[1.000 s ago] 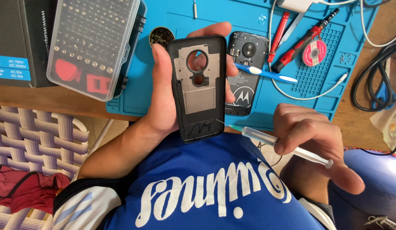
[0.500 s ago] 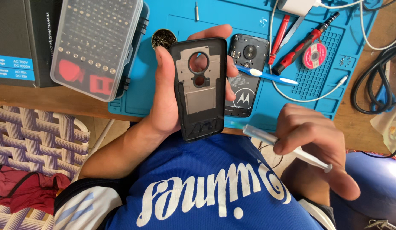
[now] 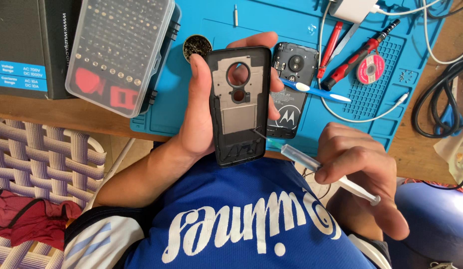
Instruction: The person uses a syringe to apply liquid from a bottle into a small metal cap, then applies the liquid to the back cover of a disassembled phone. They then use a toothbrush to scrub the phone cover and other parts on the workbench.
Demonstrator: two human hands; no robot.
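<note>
- Left hand (image 3: pixel 199 117): grips a black phone back cover (image 3: pixel 239 104) by its long edges, inner face toward the camera; thumb on the left edge, fingertips wrapped over the right edge; the cover is held above the near edge of the blue work mat (image 3: pixel 191 107).
- Right hand (image 3: pixel 358 172): closed around a clear syringe (image 3: pixel 316 167), thumb at the plunger end; the fine needle tip touches the inner face of the cover near its lower right part.
- Opened phone (image 3: pixel 290 89): lies rear side up on the mat, just right of the held cover and partly hidden by it; a blue-and-white plastic tool (image 3: pixel 316 92) rests across it.
- Far right of the mat: a red-handled screwdriver (image 3: pixel 358 52) and a pink wire spool (image 3: pixel 369 68), close together.
- Far left: a clear bit case (image 3: pixel 122 52) overlapping the mat's left edge; a small round tin (image 3: pixel 196 46) just right of it.
</note>
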